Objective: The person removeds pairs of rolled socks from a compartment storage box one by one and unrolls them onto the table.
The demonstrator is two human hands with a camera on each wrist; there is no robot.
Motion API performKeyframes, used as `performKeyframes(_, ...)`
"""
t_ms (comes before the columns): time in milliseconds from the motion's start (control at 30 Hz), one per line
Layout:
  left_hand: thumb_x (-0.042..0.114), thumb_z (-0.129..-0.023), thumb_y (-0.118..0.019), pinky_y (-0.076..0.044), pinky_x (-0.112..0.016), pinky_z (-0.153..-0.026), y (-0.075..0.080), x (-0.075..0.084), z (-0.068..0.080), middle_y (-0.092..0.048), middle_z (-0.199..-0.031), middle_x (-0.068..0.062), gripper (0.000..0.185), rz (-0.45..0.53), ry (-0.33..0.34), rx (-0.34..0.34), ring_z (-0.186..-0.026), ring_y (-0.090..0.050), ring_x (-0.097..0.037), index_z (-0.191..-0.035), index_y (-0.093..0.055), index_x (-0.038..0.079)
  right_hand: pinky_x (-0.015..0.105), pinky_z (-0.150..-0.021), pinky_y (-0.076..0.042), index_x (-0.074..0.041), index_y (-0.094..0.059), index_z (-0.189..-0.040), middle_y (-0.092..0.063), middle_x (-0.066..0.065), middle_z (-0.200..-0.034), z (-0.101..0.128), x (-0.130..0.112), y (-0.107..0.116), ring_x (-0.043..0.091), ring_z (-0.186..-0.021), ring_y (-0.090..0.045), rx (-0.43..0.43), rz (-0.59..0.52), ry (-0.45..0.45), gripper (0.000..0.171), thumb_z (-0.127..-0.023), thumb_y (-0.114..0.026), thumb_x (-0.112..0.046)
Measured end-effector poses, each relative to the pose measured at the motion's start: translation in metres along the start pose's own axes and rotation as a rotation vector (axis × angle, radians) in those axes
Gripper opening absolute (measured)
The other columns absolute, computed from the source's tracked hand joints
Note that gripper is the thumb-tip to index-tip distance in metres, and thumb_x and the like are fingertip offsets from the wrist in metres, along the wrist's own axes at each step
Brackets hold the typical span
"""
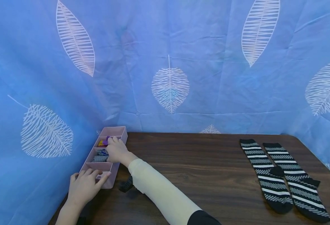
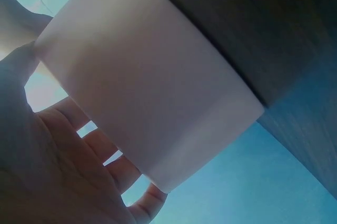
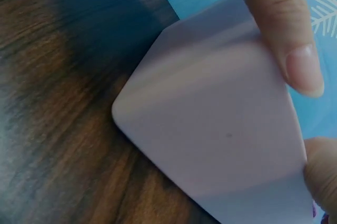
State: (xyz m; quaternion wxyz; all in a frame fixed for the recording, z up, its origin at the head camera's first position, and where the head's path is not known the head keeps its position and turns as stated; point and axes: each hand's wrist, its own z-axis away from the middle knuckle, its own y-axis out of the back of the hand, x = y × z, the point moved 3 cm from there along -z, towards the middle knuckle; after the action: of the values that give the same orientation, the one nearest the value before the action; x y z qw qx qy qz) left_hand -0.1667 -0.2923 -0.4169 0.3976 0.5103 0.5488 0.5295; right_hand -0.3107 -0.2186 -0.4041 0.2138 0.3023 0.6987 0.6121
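Observation:
A pink divided storage box (image 1: 115, 175) stands along the table's left side. At its near end my left hand (image 1: 84, 185) holds the box, fingers curled over the rim and thumb at the right corner. The left wrist view shows these fingers (image 2: 124, 174) passing behind the pink end wall (image 2: 152, 82). My right hand (image 1: 117, 150) reaches over the box's right side towards a compartment with purple and yellow things (image 1: 103, 142). In the right wrist view one finger (image 3: 287, 40) overlaps the far part of the wall and another digit touches the rim. Whether it pinches anything is hidden.
Grey items (image 1: 99, 157) lie in a middle compartment. A small black object (image 1: 125, 185) sits on the table beside the box. Two striped black-and-white socks (image 1: 266, 175) lie flat at the right of the dark wooden table (image 1: 196, 175). A blue leaf-patterned curtain (image 1: 204, 84) hangs behind.

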Motion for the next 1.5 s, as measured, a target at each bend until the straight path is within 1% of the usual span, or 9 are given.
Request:
performKeyframes(133,0.074,-0.092,-0.035,-0.027,-0.074,-0.096,0.001,0.0,0.0,-0.068,-0.115,-0.018,0.076,0.0,0.005,0.0,-0.111,-0.055,-0.044,-0.111,-0.072,0.011,0.023,-0.088,-0.036,-0.032,-0.072,-0.102,-0.046,-0.008,-0.113,0.003,0.001,0.003,0.01,-0.105,-0.038,0.054,0.02,0.012,0.028,-0.083,-0.07,-0.052)
performKeyframes(333,0.075,-0.091,-0.032,-0.027,-0.073,-0.096,0.001,0.0,-0.001,-0.068,-0.113,-0.017,0.079,-0.002,0.004,-0.009,-0.111,-0.054,-0.042,-0.111,-0.072,0.01,0.022,-0.082,-0.034,-0.031,-0.068,-0.1,-0.041,-0.009,-0.106,0.01,0.005,0.012,0.01,-0.097,-0.034,0.113,0.031,0.023,0.025,-0.085,-0.069,-0.051)
performKeyframes(533,0.075,-0.091,-0.033,-0.027,-0.073,-0.096,0.0,0.001,-0.001,-0.068,-0.114,-0.018,0.078,-0.001,0.01,-0.005,-0.111,-0.054,-0.043,-0.112,-0.072,0.01,0.023,-0.073,-0.026,-0.032,-0.067,-0.109,-0.039,-0.008,-0.102,0.017,0.009,0.029,0.011,-0.09,-0.03,0.169,0.049,0.051,0.029,-0.088,-0.065,-0.052)
performKeyframes(667,0.075,-0.091,-0.033,-0.026,-0.073,-0.096,0.001,0.001,-0.001,-0.068,-0.114,-0.017,0.079,0.002,0.005,-0.005,-0.111,-0.054,-0.043,-0.112,-0.071,0.009,0.022,-0.076,-0.027,-0.033,-0.066,-0.115,-0.041,-0.008,-0.108,0.022,0.014,0.04,0.011,-0.092,-0.031,0.194,0.047,0.04,0.033,-0.088,-0.065,-0.052)
performKeyframes(833,0.077,-0.091,-0.031,-0.026,-0.072,-0.095,0.001,0.0,-0.001,-0.068,-0.113,-0.015,0.081,0.001,0.004,-0.025,-0.11,-0.055,-0.042,-0.112,-0.072,0.01,0.026,-0.086,-0.033,-0.033,-0.064,-0.12,-0.042,-0.008,-0.111,0.029,0.021,0.049,0.011,-0.099,-0.033,0.211,0.018,0.036,0.036,-0.089,-0.064,-0.051)
performKeyframes(967,0.077,-0.09,-0.031,-0.025,-0.073,-0.095,0.0,-0.001,-0.001,-0.068,-0.112,-0.016,0.082,0.002,0.013,-0.032,-0.11,-0.054,-0.042,-0.111,-0.072,0.01,0.025,-0.084,-0.03,-0.031,-0.064,-0.12,-0.04,-0.007,-0.107,0.037,0.03,0.053,0.012,-0.098,-0.032,0.232,-0.006,0.04,0.034,-0.09,-0.064,-0.048)
performKeyframes(1100,0.078,-0.09,-0.03,-0.025,-0.074,-0.096,-0.001,-0.001,-0.002,-0.067,-0.115,-0.019,0.083,-0.001,0.016,-0.027,-0.111,-0.053,-0.044,-0.112,-0.071,0.009,0.024,-0.077,-0.025,-0.031,-0.066,-0.117,-0.038,-0.006,-0.103,0.046,0.041,0.055,0.013,-0.093,-0.029,0.269,-0.006,0.042,0.031,-0.09,-0.065,-0.045)
performKeyframes(1267,0.078,-0.09,-0.029,-0.025,-0.073,-0.095,-0.001,-0.001,-0.002,-0.067,-0.116,-0.019,0.083,-0.003,0.017,-0.023,-0.111,-0.052,-0.044,-0.112,-0.071,0.009,0.024,-0.074,-0.021,-0.028,-0.068,-0.114,-0.038,-0.005,-0.099,0.059,0.059,0.05,0.014,-0.089,-0.028,0.303,-0.024,0.037,0.029,-0.087,-0.067,-0.041)
performKeyframes(1500,0.079,-0.089,-0.031,-0.022,-0.074,-0.098,-0.003,-0.001,-0.002,-0.065,-0.118,-0.021,0.084,-0.004,0.027,-0.034,-0.112,-0.051,-0.046,-0.113,-0.07,0.009,0.025,-0.073,-0.019,-0.025,-0.07,-0.11,-0.032,-0.003,-0.093,0.082,0.082,0.038,0.014,-0.087,-0.027,0.281,-0.047,-0.005,0.029,-0.085,-0.07,-0.04)
